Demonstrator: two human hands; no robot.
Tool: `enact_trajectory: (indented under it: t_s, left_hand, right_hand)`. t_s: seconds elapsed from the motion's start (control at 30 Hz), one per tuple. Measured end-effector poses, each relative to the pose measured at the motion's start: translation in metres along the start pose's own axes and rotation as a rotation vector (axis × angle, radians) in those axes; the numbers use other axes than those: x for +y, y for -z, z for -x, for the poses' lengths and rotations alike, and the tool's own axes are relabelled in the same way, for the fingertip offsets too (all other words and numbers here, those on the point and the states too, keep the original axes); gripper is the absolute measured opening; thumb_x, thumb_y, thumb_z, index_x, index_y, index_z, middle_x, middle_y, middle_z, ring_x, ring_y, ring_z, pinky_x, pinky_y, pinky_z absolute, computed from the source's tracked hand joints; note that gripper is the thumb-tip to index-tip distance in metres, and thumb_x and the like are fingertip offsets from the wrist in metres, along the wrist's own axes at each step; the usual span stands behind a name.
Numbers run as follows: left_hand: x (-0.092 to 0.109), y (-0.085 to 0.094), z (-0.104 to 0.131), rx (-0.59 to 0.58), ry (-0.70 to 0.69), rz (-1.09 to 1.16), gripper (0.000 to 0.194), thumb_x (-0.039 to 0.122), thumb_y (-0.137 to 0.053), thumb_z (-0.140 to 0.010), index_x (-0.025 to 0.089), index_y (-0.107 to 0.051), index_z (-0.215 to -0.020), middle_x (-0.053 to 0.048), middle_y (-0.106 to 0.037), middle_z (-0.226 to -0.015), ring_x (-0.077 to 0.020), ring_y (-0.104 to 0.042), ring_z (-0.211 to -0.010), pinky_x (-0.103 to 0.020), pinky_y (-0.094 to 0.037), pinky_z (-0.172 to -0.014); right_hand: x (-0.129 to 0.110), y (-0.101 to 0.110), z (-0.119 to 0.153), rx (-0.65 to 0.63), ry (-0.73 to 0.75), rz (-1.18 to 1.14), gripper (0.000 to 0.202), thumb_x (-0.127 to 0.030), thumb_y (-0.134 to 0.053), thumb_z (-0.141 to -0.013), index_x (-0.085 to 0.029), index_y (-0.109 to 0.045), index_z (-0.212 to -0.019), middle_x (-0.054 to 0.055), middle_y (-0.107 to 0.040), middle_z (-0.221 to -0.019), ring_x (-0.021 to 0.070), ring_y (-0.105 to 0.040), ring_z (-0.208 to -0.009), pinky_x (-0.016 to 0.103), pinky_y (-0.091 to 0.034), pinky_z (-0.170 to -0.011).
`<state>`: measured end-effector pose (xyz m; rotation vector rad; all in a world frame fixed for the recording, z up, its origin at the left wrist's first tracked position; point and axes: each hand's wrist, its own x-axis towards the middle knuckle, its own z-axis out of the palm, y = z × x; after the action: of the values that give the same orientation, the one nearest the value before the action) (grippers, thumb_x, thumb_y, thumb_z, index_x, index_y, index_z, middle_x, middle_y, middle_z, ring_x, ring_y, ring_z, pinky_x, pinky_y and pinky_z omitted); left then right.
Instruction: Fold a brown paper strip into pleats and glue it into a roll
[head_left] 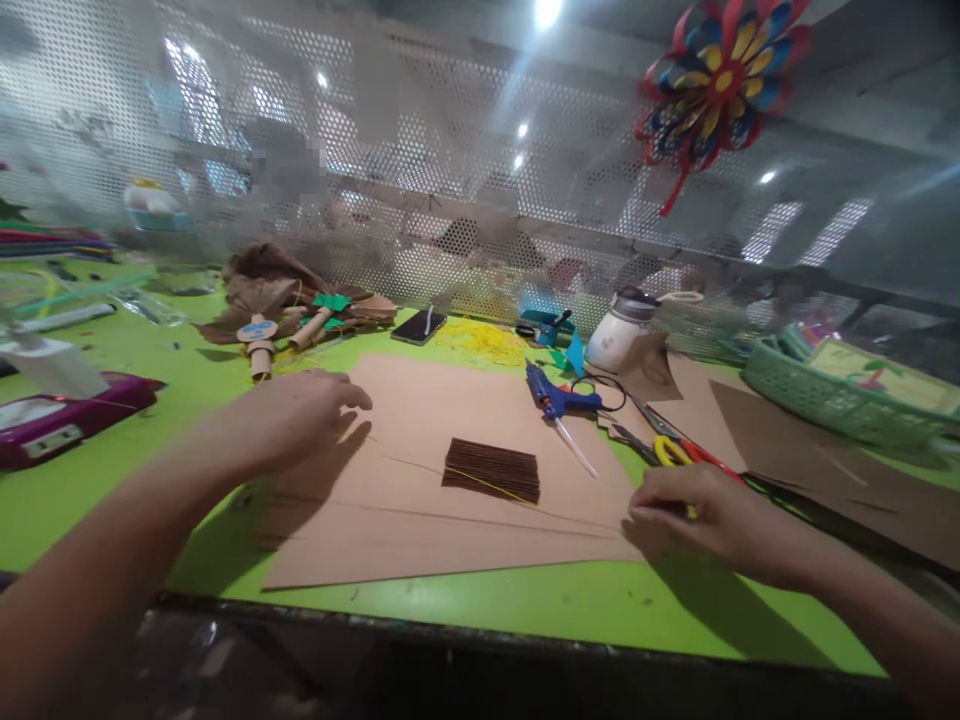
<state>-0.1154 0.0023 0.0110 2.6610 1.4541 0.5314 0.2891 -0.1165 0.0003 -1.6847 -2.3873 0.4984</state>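
On a sheet of light brown paper [420,400] lies a small dark brown pleated strip of folded paper [491,470]. A thin yellow string [420,465] runs slantwise over it toward the right. My right hand [694,510] is closed in a pinch at the sheet's right edge, where the string's end seems to meet the fingertips. Over the sheet's left side hovers my left hand [311,415], fingers loosely stretched, holding nothing. A blue glue gun [559,395] with a white glue stick rests behind the folded paper. Scissors with yellow handles [670,450] lie beyond my right hand.
Red-handled scissors [709,460] and brown card [810,430] are at the right, below a green basket [832,400]. Behind the sheet stand a phone [420,325], yellow shreds [484,340] and a white jar [619,335]. A purple power strip [75,425] sits left.
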Motion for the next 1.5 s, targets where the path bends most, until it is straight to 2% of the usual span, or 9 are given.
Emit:
enact_trajectory:
  t_s: [0.13,0.3,0.47,0.67,0.83,1.0,1.2,1.33,1.5]
  left_hand:
    - [0.014,0.009,0.005,-0.097,-0.064,-0.063,0.029,0.018,-0.039,-0.085,0.014,-0.064,-0.101,-0.01,-0.062,-0.108,-0.0189,-0.052,-0.097,-0.031,-0.034,-0.087]
    - [0.041,0.002,-0.002,-0.153,-0.192,0.105,0.029,0.028,-0.041,-0.087,0.02,-0.06,-0.106,-0.006,-0.06,-0.108,-0.0176,-0.052,-0.097,-0.029,-0.037,-0.084]
    - [0.054,-0.03,-0.007,-0.226,-0.258,0.009,0.019,0.027,-0.047,-0.082,0.02,-0.063,-0.074,-0.004,-0.058,-0.079,-0.0184,-0.051,-0.079,-0.029,-0.037,-0.07]
    - [0.06,-0.046,0.004,-0.142,-0.173,0.096,0.02,0.021,-0.041,-0.085,0.019,-0.057,-0.073,-0.002,-0.054,-0.079,-0.0147,-0.047,-0.07,-0.025,-0.034,-0.061]
    - [0.06,-0.04,0.008,-0.207,-0.139,0.193,0.021,0.025,-0.041,-0.085,0.018,-0.054,-0.07,-0.002,-0.056,-0.079,-0.0133,-0.048,-0.068,-0.025,-0.034,-0.06]
    - [0.063,-0.021,0.006,-0.419,0.034,0.378,0.014,0.026,-0.045,-0.082,0.019,-0.056,-0.077,0.002,-0.057,-0.069,-0.0124,-0.049,-0.063,-0.022,-0.033,-0.053]
    - [0.07,-0.015,-0.001,-0.31,-0.107,0.503,0.018,0.029,-0.048,-0.082,0.017,-0.059,-0.076,0.002,-0.057,-0.069,-0.0106,-0.049,-0.065,-0.02,-0.036,-0.06]
    - [0.072,-0.018,-0.004,-0.244,-0.21,0.566,0.016,0.028,-0.05,-0.083,0.016,-0.061,-0.078,0.001,-0.058,-0.07,-0.0103,-0.05,-0.066,-0.02,-0.038,-0.062]
    - [0.064,-0.018,-0.006,-0.269,-0.173,0.638,0.017,0.03,-0.053,-0.081,0.016,-0.061,-0.074,0.001,-0.056,-0.067,-0.0101,-0.048,-0.064,-0.02,-0.038,-0.06]
  right_hand:
    - [0.015,-0.008,-0.003,0.049,0.051,0.135,0.025,-0.028,-0.046,-0.088,-0.022,-0.065,-0.074,0.007,-0.065,-0.08,0.0188,-0.059,-0.072,0.03,-0.045,-0.063]
    - [-0.004,-0.015,-0.008,0.336,0.182,0.281,0.02,-0.027,-0.048,-0.086,-0.02,-0.065,-0.081,0.01,-0.064,-0.085,0.0232,-0.056,-0.082,0.038,-0.043,-0.072]
    - [-0.051,-0.034,-0.028,0.229,0.214,0.234,0.022,-0.025,-0.047,-0.087,-0.019,-0.061,-0.072,0.009,-0.058,-0.078,0.0212,-0.053,-0.077,0.034,-0.043,-0.066]
    - [-0.047,-0.06,-0.046,0.225,0.169,0.114,0.018,-0.019,-0.046,-0.087,-0.017,-0.057,-0.073,0.007,-0.054,-0.079,0.018,-0.05,-0.074,0.031,-0.04,-0.064]
    - [-0.043,-0.062,-0.042,0.216,0.212,0.034,0.016,-0.018,-0.043,-0.088,-0.017,-0.05,-0.074,0.007,-0.053,-0.08,0.0172,-0.048,-0.073,0.031,-0.04,-0.064]
    - [-0.049,-0.052,-0.038,0.264,0.105,-0.126,0.015,-0.019,-0.042,-0.089,-0.018,-0.049,-0.076,0.003,-0.054,-0.074,0.0141,-0.049,-0.067,0.028,-0.04,-0.061]
    - [-0.067,-0.042,-0.042,0.379,0.229,-0.204,0.016,-0.019,-0.054,-0.084,-0.018,-0.056,-0.1,0.006,-0.06,-0.096,0.0164,-0.053,-0.086,0.029,-0.043,-0.073]
    - [-0.095,-0.034,-0.052,0.258,0.278,-0.37,0.042,-0.016,-0.062,-0.078,-0.021,-0.053,-0.118,0.005,-0.059,-0.111,0.0162,-0.052,-0.102,0.028,-0.042,-0.088]
    - [-0.103,-0.026,-0.06,0.013,0.124,-0.59,0.014,-0.023,-0.055,-0.083,-0.016,-0.068,-0.085,0.001,-0.066,-0.077,0.0121,-0.059,-0.071,0.021,-0.045,-0.064]
